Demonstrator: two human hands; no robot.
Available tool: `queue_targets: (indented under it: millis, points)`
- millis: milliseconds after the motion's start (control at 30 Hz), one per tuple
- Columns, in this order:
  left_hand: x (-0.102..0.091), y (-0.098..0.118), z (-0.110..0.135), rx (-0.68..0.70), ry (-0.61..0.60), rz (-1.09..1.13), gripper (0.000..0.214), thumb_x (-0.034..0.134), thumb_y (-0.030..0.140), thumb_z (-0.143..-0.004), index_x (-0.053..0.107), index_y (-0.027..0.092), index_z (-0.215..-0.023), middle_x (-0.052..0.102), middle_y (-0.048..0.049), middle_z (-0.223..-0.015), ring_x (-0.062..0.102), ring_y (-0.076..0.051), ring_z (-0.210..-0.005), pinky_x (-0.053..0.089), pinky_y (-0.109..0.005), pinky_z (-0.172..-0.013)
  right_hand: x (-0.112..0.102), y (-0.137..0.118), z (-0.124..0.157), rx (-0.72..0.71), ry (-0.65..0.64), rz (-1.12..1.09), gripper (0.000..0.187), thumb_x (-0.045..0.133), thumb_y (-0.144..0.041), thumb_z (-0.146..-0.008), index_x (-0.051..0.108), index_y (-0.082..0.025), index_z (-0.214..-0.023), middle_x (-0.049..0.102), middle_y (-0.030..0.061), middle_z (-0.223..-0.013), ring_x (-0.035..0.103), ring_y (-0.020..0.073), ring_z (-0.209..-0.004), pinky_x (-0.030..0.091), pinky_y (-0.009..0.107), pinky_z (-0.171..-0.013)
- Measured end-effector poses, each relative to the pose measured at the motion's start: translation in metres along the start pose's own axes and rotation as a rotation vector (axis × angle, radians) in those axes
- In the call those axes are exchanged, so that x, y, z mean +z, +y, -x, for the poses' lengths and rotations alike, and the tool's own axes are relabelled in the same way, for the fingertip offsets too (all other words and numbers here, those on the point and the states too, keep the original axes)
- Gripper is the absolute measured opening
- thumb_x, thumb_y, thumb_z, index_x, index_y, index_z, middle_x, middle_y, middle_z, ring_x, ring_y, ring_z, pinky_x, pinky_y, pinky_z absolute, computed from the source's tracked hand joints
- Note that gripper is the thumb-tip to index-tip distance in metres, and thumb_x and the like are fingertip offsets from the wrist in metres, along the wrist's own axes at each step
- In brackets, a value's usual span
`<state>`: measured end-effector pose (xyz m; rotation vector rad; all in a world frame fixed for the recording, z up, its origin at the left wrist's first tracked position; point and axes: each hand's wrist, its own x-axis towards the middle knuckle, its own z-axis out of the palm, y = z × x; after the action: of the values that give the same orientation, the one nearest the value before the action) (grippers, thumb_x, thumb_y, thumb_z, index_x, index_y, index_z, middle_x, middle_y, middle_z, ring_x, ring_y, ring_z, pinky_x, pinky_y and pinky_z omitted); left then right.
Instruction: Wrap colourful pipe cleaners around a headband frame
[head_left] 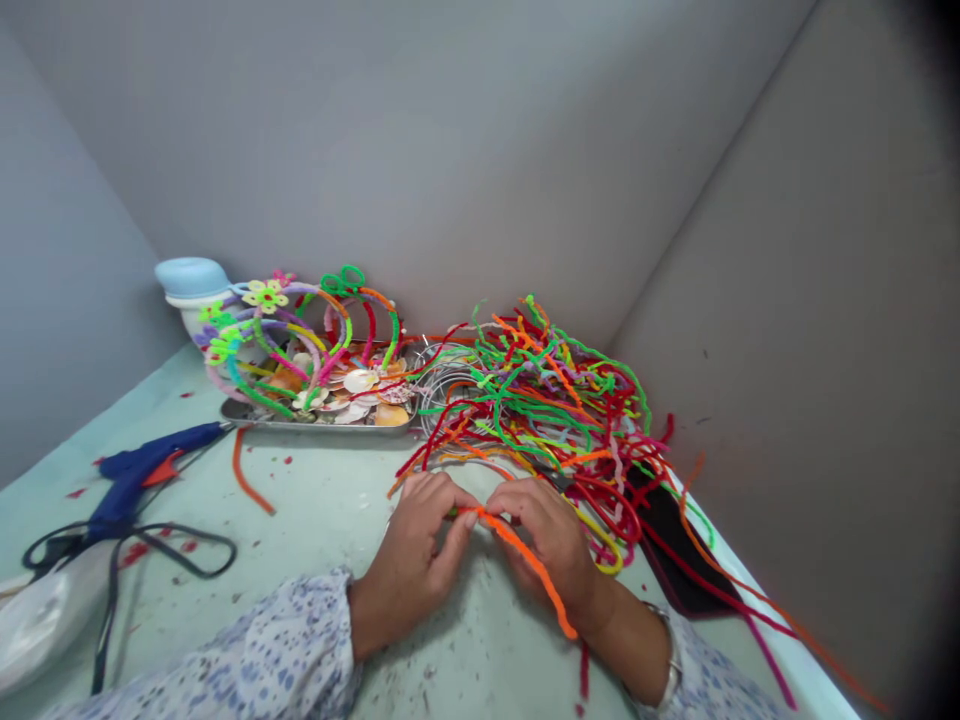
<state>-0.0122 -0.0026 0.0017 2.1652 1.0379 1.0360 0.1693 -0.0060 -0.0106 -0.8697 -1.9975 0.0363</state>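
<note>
My left hand [417,555] and my right hand [551,550] meet low in the middle of the view, above the table. Between their thumbs and fingertips they pinch an orange pipe cleaner [534,568]. Its loose end hangs down to the right, in front of my right palm. A small green bit shows beside my left fingertips; what it belongs to is hidden by the fingers. Just beyond my hands lies a tangled heap of coloured pipe cleaners [525,390], with coils of silver wire [450,375] at its left side.
A metal tray [337,428] of seashells [360,382] stands at the back left, with pipe-cleaner headbands [300,325] on it. A blue glue gun [142,465] and its cord lie left. A dark phone-like slab [686,550] rests right. Grey panels enclose the table.
</note>
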Motion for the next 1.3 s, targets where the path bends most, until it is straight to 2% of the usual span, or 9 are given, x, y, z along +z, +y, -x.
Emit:
queue_targets:
  millis: [133, 400, 700, 900, 1067, 1300]
  points:
    - [0.0002, -0.0009, -0.0003, 0.000, 0.006, 0.000, 0.014, 0.044, 0.022, -0.093, 0.056, 0.019, -0.088, 0.057, -0.0029, -0.083, 0.051, -0.019, -0.082, 0.036, -0.035, -0.080, 0.0000, 0.0011, 0.0021, 0.011, -0.026, 0.001, 0.013, 0.056, -0.017, -0.087, 0.059, -0.019, -0.100, 0.066, 0.0082, -0.089, 0.061, 0.0212, -0.084, 0.049, 0.035, -0.073]
    - [0.0004, 0.0000, 0.0000, 0.017, -0.007, -0.044, 0.015, 0.042, 0.022, -0.093, 0.056, 0.020, -0.088, 0.057, -0.0034, -0.082, 0.050, -0.020, -0.082, 0.035, -0.036, -0.079, 0.0003, -0.0031, 0.0021, 0.132, -0.039, -0.052, 0.009, 0.053, -0.015, -0.089, 0.061, -0.020, -0.087, 0.066, 0.0047, -0.083, 0.061, 0.0179, -0.080, 0.048, 0.031, -0.073]
    - [-0.0004, 0.0003, -0.0025, 0.018, -0.006, -0.096, 0.010, 0.045, 0.021, -0.090, 0.055, 0.020, -0.088, 0.059, -0.0031, -0.084, 0.051, -0.020, -0.082, 0.034, -0.038, -0.080, 0.0027, -0.0039, 0.0027, 0.216, -0.088, -0.077, 0.011, 0.052, -0.018, -0.089, 0.059, -0.019, -0.082, 0.065, 0.0055, -0.082, 0.062, 0.0194, -0.080, 0.048, 0.032, -0.074]
    - [0.0000, -0.0028, -0.0034, 0.004, 0.003, -0.108, 0.006, 0.048, 0.020, -0.088, 0.054, 0.019, -0.087, 0.058, -0.0030, -0.084, 0.051, -0.020, -0.083, 0.034, -0.038, -0.080, 0.0015, -0.0043, -0.0003, 0.245, -0.080, -0.099, 0.013, 0.052, -0.019, -0.089, 0.057, -0.018, -0.077, 0.064, 0.0042, -0.078, 0.060, 0.0172, -0.075, 0.046, 0.029, -0.071]
    - [0.0007, -0.0027, -0.0045, 0.003, 0.012, -0.112, 0.006, 0.049, 0.020, -0.087, 0.054, 0.019, -0.085, 0.058, -0.0026, -0.082, 0.050, -0.020, -0.082, 0.035, -0.037, -0.079, 0.0012, -0.0057, -0.0008, 0.292, -0.086, -0.060, 0.016, 0.052, -0.022, -0.090, 0.058, -0.019, -0.076, 0.058, 0.0011, -0.069, 0.054, 0.0154, -0.065, 0.041, 0.027, -0.060]
    - [-0.0001, -0.0031, -0.0039, -0.006, -0.002, -0.114, 0.006, 0.049, 0.020, -0.087, 0.055, 0.019, -0.084, 0.058, -0.0028, -0.081, 0.051, -0.020, -0.081, 0.036, -0.037, -0.079, 0.0021, -0.0057, 0.0007, 0.320, -0.107, -0.123, 0.014, 0.052, -0.020, -0.090, 0.058, -0.019, -0.077, 0.056, 0.0008, -0.071, 0.052, 0.0145, -0.066, 0.039, 0.026, -0.060]
